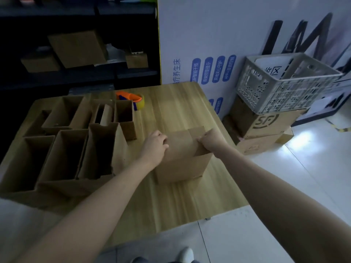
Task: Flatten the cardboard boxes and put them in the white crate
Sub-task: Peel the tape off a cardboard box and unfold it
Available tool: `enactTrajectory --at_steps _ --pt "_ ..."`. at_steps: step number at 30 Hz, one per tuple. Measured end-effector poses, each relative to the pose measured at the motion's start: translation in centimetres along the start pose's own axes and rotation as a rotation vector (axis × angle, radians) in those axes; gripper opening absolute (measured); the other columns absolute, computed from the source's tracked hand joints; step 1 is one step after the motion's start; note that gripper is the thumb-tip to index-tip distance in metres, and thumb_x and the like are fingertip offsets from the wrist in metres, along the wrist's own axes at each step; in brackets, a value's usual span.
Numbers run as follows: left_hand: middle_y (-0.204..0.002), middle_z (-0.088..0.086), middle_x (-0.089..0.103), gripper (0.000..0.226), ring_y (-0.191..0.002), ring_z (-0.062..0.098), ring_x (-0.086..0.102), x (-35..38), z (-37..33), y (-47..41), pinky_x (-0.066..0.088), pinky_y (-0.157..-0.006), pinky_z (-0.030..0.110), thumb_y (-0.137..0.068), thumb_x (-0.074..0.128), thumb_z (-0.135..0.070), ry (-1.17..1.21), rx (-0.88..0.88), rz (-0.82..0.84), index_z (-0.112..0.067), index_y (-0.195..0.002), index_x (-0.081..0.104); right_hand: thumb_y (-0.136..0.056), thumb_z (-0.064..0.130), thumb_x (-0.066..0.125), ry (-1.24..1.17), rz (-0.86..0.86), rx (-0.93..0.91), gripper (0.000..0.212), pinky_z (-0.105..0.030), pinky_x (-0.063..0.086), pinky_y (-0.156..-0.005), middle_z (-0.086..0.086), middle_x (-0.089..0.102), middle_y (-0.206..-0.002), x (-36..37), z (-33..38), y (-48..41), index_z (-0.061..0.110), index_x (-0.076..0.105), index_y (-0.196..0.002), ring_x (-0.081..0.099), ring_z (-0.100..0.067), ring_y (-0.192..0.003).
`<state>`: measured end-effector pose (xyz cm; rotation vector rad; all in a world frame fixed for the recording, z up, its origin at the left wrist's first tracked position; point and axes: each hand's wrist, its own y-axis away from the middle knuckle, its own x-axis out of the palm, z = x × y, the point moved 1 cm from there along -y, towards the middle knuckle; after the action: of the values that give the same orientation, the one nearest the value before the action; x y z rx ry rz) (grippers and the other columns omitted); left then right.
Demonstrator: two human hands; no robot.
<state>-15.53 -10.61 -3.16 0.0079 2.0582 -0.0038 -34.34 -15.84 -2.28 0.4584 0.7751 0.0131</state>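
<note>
We stand at a wooden table (171,103). Along its left side sits a cluster of open-topped cardboard boxes (66,149), upright and packed against one another. Beyond the table's right edge, the white crate (284,88) rests on stacked cartons (266,130). Near the table's middle stands the brown box (182,162), plain and upright, its top flaps folded down. Our left hand (154,147) curls its fingers over the top's left edge; our right hand (212,140) clenches the right flap's edge. A tape dispenser (133,98) lies at the far side.
</note>
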Motion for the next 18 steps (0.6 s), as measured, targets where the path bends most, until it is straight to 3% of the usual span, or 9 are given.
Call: enactTrajectory --at_steps 3,6,8,13,18 --pt "-0.126 0.005 0.051 0.038 -0.121 0.02 0.042 -0.2 0.3 -0.2 0.035 -0.103 0.031 -0.092 0.058 -0.023 0.001 -0.04 -0.023 -0.01 -0.127 0.056 -0.081 0.039 0.068 0.44 -0.133 -0.363 0.084 -0.048 0.019 -0.113 -0.009 0.023 -0.152 0.2 1.2 0.0 0.017 0.021 -0.147 0.019 -0.033 -0.14" --pt "-0.119 0.005 0.052 0.033 -0.115 0.02 0.044 -0.9 0.6 -0.6 0.036 -0.1 0.031 -0.089 0.062 -0.023 0.018 -0.042 -0.001 -0.01 -0.119 0.06 -0.069 0.056 0.073 0.658 0.107 -0.516 0.109 -0.049 0.003 -0.115 -0.002 0.012 -0.158 1.3 2.3 0.0 0.023 0.009 -0.151 0.003 -0.027 -0.145" --pt "-0.113 0.005 0.054 0.025 -0.109 0.02 0.047 -1.3 0.9 -0.7 0.039 -0.093 0.029 -0.088 0.064 -0.021 0.026 -0.039 0.021 -0.011 -0.111 0.062 -0.068 0.059 0.072 0.715 0.202 -0.498 0.108 -0.046 0.002 -0.115 -0.002 0.018 -0.157 1.8 2.9 -0.2 0.021 0.013 -0.151 0.006 -0.024 -0.145" --pt "-0.112 0.005 0.059 0.025 -0.1 0.018 0.056 -2.1 1.2 -0.8 0.044 -0.08 0.024 -0.087 0.065 -0.016 -0.01 -0.024 0.057 -0.012 -0.112 0.063 -0.07 0.054 0.073 0.815 0.193 -0.499 0.097 -0.045 0.003 -0.115 -0.004 0.031 -0.151 1.9 4.0 -0.2 0.016 0.028 -0.146 0.018 -0.024 -0.142" --pt "-0.11 0.006 0.058 0.023 -0.1 0.019 0.055 -2.3 1.3 -1.0 0.048 -0.087 0.03 -0.088 0.065 -0.017 -0.025 0.006 0.061 -0.012 -0.11 0.063 -0.073 0.05 0.073 0.822 0.188 -0.47 0.09 -0.043 0.007 -0.116 -0.006 0.034 -0.15 2.0 4.0 0.2 0.015 0.032 -0.145 0.021 -0.026 -0.141"
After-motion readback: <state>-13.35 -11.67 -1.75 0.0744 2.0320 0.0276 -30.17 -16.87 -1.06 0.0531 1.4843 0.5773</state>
